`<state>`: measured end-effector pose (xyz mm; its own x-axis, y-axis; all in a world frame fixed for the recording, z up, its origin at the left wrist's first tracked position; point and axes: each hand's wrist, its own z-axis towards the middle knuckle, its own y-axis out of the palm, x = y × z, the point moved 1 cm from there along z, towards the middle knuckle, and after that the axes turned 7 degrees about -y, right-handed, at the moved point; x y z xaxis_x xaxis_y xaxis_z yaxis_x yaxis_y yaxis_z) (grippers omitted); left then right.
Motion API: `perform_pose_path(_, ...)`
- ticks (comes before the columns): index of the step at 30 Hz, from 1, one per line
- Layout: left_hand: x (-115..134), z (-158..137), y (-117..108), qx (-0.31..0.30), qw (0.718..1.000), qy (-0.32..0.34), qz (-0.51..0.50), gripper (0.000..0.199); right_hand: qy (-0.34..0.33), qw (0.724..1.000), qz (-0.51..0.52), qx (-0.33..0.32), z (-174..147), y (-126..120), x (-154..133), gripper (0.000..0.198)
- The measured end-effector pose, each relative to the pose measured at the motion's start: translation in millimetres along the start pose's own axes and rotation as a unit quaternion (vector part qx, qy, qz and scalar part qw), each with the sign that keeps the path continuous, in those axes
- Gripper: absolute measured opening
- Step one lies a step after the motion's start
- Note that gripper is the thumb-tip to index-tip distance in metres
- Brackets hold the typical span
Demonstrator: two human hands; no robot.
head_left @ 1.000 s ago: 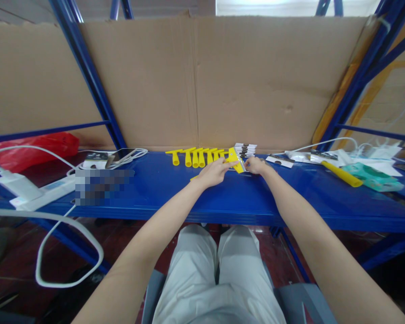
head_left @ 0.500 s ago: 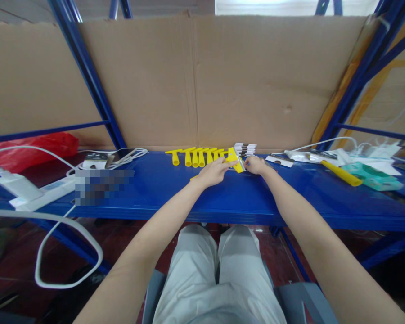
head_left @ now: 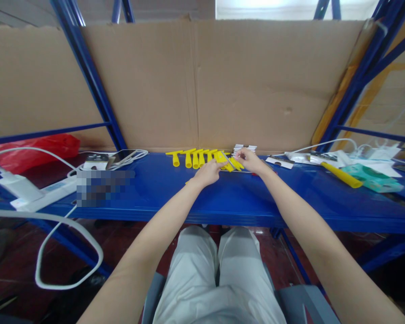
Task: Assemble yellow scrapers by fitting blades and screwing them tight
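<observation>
My left hand (head_left: 207, 173) is closed around the handle of a yellow scraper (head_left: 223, 158). Its wide head points right and has a pale strip along the edge. My right hand (head_left: 251, 160) is just right of that head, with thumb and fingers pinched together; whatever they hold is too small to make out. Beneath those fingertips lies a yellow piece (head_left: 236, 164), partly hidden. Several more yellow scrapers (head_left: 188, 159) stand in a row left of my hands. A stack of small white-and-dark packets (head_left: 245, 147) sits behind my right hand.
On the blue shelf (head_left: 148, 193), a yellow tube-like handle (head_left: 342, 174) and a green packet (head_left: 371, 177) lie right. A white power strip (head_left: 50, 191), cables and a red bag (head_left: 37, 150) are left. A cardboard sheet (head_left: 249, 85) closes the back.
My left hand has shifted slightly left with the scraper, whose head has turned and lowered. My right hand has come off the scraper's edge and moved a little left and up.
</observation>
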<state>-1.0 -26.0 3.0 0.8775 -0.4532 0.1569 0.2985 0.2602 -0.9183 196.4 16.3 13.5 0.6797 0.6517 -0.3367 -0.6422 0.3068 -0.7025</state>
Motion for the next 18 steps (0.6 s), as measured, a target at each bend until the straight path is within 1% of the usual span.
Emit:
perform_pose_path(4, -1, 1, 1, -0.004, 1.0, -0.004, -0.002, 0.048, -0.048, 0.998, 0.031, -0.018, -1, 10, -15, 0.011)
perform_pose_path(9, -1, 2, -1, 0.003, 1.0, -0.002, -0.004, 0.05, -0.057, 0.998, -0.01, -0.03, -3, 18, -21, 0.007)
perform_pose_path(13, -1, 1, -3, 0.004, 1.0, -0.009, 0.008, 0.049, -0.072, 0.997, -0.006, -0.028, -4, 20, -21, 0.007)
perform_pose_path(15, 1, 0, -4, 0.004, 1.0, -0.016, 0.019, 0.048, -0.071, 0.997, 0.008, -0.03, -4, 19, -20, 0.007)
perform_pose_path(18, 3, -2, -5, -0.003, 0.999, -0.014, 0.033, 0.048, -0.042, 0.999, 0.017, -0.03, -4, 18, -17, 0.007)
